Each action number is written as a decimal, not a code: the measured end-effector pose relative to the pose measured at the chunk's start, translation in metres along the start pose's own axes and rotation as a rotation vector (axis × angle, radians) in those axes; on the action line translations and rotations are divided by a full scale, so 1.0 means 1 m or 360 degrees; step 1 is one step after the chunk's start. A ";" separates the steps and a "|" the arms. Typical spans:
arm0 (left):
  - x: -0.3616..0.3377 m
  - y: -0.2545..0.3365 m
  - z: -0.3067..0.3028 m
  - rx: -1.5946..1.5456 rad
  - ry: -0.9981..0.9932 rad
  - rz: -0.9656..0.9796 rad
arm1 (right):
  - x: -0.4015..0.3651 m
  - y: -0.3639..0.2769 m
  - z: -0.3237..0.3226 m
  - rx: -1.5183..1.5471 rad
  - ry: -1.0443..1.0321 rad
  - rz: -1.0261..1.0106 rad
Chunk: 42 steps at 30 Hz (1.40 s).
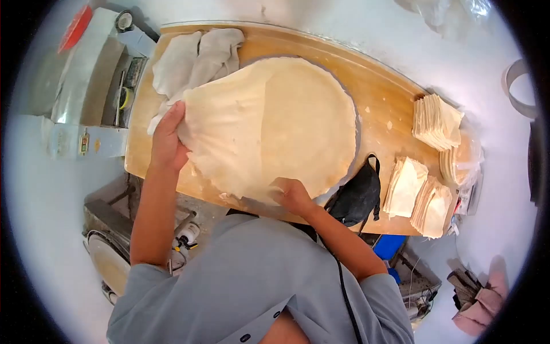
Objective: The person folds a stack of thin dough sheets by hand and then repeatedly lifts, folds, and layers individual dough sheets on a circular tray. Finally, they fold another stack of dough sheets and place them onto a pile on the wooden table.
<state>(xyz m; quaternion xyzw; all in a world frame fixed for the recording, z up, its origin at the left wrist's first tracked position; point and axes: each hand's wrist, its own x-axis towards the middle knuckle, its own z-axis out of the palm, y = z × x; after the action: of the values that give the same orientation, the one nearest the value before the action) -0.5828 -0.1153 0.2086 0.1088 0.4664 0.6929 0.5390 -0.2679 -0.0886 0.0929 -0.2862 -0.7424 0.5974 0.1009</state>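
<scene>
A large, thin, round dough sheet point(229, 123) is partly lifted, its left side gathered into folds. My left hand point(171, 137) is closed on that gathered left edge, the thumb on top. Beneath it and to the right lies a wide round stack of pale sheets point(312, 123), on a grey round base that shows only at the rim. My right hand point(293, 196) is closed at the near edge of the lifted sheet, fingers curled and slightly blurred. The fingertips of my right hand are partly hidden.
A wooden table point(384, 135) carries everything. Crumpled grey cloth point(215, 60) lies at its far left. Several folded sheet stacks point(405, 186) stand on the right, near a plastic bag point(471, 152). A black bag point(358, 195) lies at the near edge. Shelving point(123, 92) stands left.
</scene>
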 end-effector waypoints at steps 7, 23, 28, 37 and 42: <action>-0.044 0.064 0.006 0.0007 0.0226 0.0241 | 0.016 -0.066 0.002 -0.0150 -0.0214 -0.0297; -0.119 0.189 0.078 0.0077 0.0229 0.1037 | 0.011 -0.185 -0.093 0.0567 0.0106 -0.0322; -0.105 0.189 0.087 -0.0002 0.0153 0.1073 | 0.015 -0.146 -0.121 0.0506 0.0484 -0.0181; -0.041 0.147 0.062 0.0073 0.0326 0.0789 | 0.044 -0.142 -0.204 0.0158 0.0862 -0.0242; -0.017 0.142 0.055 -0.0088 0.0239 0.0743 | 0.035 -0.179 -0.249 -0.0191 0.0929 -0.0508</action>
<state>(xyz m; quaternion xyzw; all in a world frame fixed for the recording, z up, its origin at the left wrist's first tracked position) -0.6316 -0.0982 0.3528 0.1470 0.4482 0.8173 0.3309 -0.2285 0.1153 0.3218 -0.3307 -0.7515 0.4221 0.3844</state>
